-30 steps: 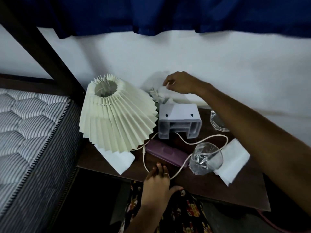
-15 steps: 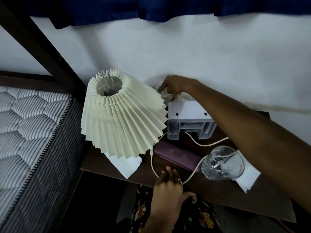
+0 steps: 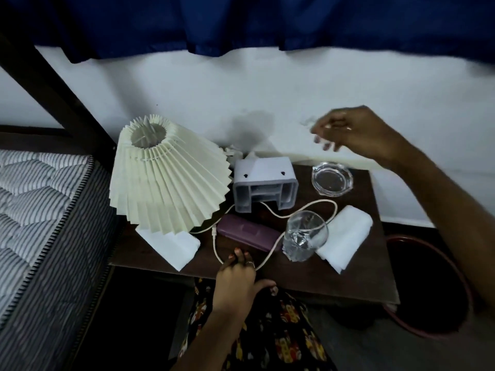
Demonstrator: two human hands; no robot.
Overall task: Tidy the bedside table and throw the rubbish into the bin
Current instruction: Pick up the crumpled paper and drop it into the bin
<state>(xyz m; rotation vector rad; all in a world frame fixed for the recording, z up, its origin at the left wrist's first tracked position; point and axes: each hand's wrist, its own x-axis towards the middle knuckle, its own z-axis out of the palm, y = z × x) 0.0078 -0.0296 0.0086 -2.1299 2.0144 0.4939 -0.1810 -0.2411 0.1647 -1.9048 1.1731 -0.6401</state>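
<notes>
1. Right hand (image 3: 356, 132) hung in the air over the far right of the bedside table (image 3: 348, 279), fingers loosely curled and motion-blurred; possibly pinching a small pale scrap, but cannot tell.
2. Left hand (image 3: 237, 283) rested at the near edge of the table, fingers laid flat and spread, gripping nothing, fingertips touching the loop of the one white cord (image 3: 270, 257).
3. Just beyond those fingertips lay one purple case (image 3: 247, 235), the cord passing over its right end.
4. Right of the case lay one clear glass (image 3: 305, 238), tipped on its side with crumpled wrap inside.
5. Counted two folded white tissues: one tissue (image 3: 345, 236) touching the glass on its right, another tissue (image 3: 171, 245) at the near left, partly under the lamp shade.
6. One cream pleated lamp shade (image 3: 166, 178) leaned tilted at the far left.
7. One grey plastic box (image 3: 263, 187) stood at far centre, with crumpled white paper (image 3: 233, 152) behind it against the wall.
8. One glass ashtray (image 3: 332, 178) sat at the far right.
9. One dark bin (image 3: 426, 287) with a reddish rim stood on the floor just right of the table.
10. One striped mattress (image 3: 40, 210) lay to the left.
</notes>
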